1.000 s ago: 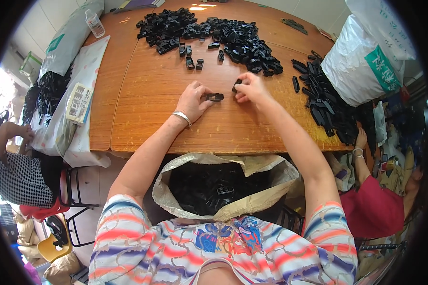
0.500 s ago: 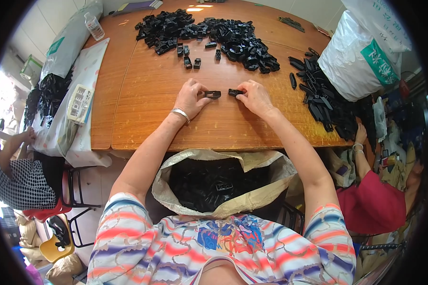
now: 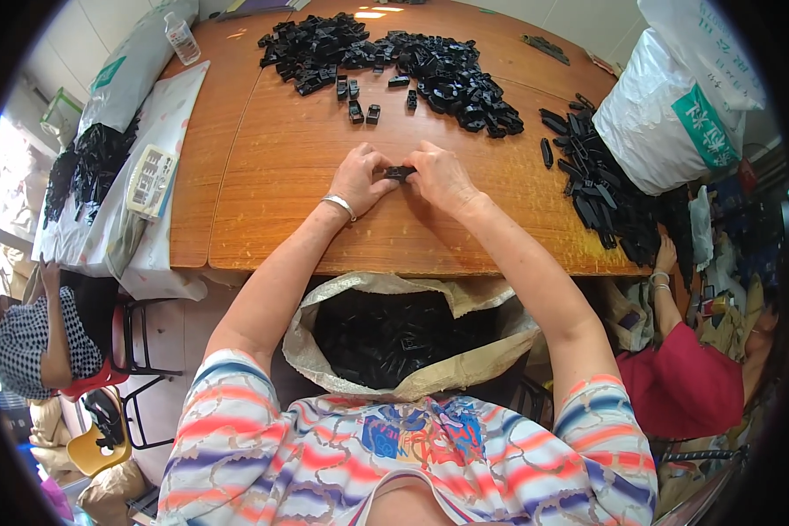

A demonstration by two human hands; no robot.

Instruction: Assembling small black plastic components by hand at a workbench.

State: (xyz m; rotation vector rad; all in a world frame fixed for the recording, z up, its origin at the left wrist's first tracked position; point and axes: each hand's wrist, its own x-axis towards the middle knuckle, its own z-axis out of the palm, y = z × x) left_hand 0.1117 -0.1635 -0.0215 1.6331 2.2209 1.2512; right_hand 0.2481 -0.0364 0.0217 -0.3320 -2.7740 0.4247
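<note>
Brown wooden table; pale wall

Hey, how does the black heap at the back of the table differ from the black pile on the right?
The back heap looks made of short, boxy pieces; the right pile has long, slim ones. The back heap spreads sideways across the table, while the right pile runs toward the near edge. The right pile lies beside a white sack; the back heap lies away from it. Both are loose and black.
</note>
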